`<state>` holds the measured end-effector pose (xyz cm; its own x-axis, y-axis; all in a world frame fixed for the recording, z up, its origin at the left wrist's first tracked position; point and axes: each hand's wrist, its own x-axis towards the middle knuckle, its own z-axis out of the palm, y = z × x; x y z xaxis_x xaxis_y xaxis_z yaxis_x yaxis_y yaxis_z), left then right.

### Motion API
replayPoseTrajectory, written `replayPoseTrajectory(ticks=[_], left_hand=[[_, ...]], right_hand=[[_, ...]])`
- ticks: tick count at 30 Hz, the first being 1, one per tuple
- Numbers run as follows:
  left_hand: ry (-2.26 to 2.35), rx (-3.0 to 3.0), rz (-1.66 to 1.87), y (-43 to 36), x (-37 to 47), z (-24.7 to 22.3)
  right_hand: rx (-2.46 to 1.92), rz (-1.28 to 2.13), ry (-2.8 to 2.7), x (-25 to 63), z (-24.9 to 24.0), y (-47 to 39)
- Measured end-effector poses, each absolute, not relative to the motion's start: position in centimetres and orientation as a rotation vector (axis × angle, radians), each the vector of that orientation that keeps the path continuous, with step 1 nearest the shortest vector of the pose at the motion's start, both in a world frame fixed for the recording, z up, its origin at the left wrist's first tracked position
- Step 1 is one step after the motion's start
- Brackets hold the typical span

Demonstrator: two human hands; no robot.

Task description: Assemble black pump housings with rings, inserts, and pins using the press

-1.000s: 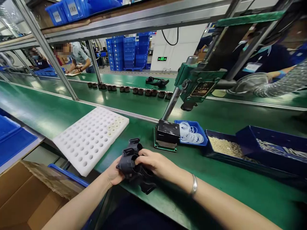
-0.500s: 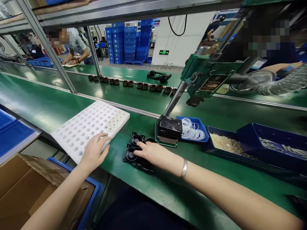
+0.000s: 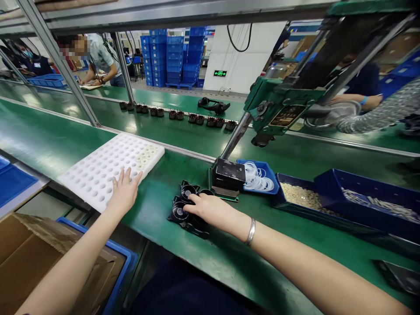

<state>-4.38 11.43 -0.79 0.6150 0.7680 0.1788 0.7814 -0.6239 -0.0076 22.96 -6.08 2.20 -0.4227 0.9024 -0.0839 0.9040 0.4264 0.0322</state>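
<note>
My left hand lies with fingers spread on the near right edge of a white foam tray. Rows of round holes cover the tray, and pale ring-like pieces fill several holes at its far right corner. My right hand grips a cluster of black round plastic housings on the green bench, its thumb and fingers at their rims. The hand partly covers the cluster, so its right side is hidden. Just beyond stands the black base block of a green press.
Right of the press are a blue bin of white rings, a bin of small beige pieces and a bin of pale strips. Dark motor-like parts line the far belt. A cardboard box sits lower left. Co-workers are beyond.
The white tray has shifted left and slightly away, with my left hand moving along and its fingers spreading wider. My right hand stays on the black housings. The view has turned slightly.
</note>
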Motion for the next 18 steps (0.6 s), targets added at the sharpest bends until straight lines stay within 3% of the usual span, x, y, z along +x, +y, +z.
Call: replayPoseTrajectory(ticks=[5, 7, 10, 14, 18], left_hand=[[-0.886, -3.305, -0.66, 5.7, -2.0, -0.5], [-0.753, -3.467, -0.753, 3.9, -0.8, -0.3], [-0.622, -3.602, -0.873, 3.1, 1.4, 0.9], [-0.49, -3.826, -0.67, 3.7, 4.4, 3.8], [-0.427, -3.953, -0.288, 4.4, 6.0, 6.1]], right_hand=[[1.985, -0.483, 2.767, 25.2, 1.7, -6.6], [2.237, -0.962, 2.858, 26.2, 1.4, -7.0], [2.494, -2.017, 2.71, 26.6, 0.0, -7.9], [2.646, -3.185, 1.839, 25.7, -3.1, -9.1], [2.542, -3.65, 1.258, 24.5, -5.6, -9.7]])
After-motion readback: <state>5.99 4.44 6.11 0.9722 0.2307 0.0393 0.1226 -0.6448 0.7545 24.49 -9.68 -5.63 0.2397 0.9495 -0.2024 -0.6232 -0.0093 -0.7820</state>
